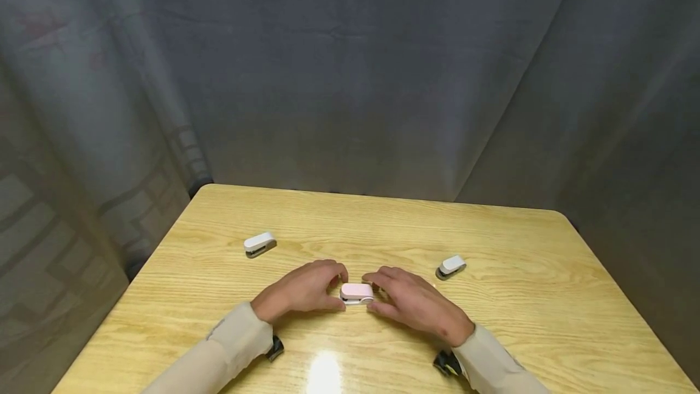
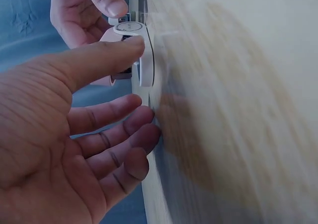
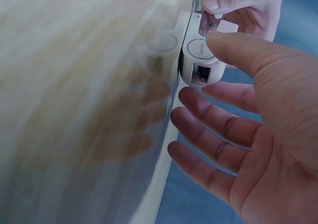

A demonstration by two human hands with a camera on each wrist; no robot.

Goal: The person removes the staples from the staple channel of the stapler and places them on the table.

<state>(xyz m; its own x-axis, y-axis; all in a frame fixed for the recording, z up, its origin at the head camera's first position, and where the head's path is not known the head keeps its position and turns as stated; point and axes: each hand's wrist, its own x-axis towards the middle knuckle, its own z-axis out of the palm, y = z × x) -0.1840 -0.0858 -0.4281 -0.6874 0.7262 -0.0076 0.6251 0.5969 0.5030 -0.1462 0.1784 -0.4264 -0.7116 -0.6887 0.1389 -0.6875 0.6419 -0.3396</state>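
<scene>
A small stapler (image 1: 356, 291) with a pink top and a white base lies on the wooden table between both hands. At its left end is my left hand (image 1: 314, 286), thumb in front and loosely bent fingers behind. My right hand (image 1: 412, 300) frames the other end in the same way. In the left wrist view the thumb (image 2: 107, 57) overlaps the stapler's white base, the fingers spread apart below. The right wrist view has the thumb (image 3: 243, 47) over the stapler's round pivot end. Whether either thumb touches it, I cannot tell.
Farther back on the left of the table (image 1: 508, 236) lies a white and grey stapler (image 1: 259, 244). A similar white and grey stapler (image 1: 451, 266) lies on the right, beyond the right hand. Grey curtains (image 1: 339, 78) hang behind the table and along its sides.
</scene>
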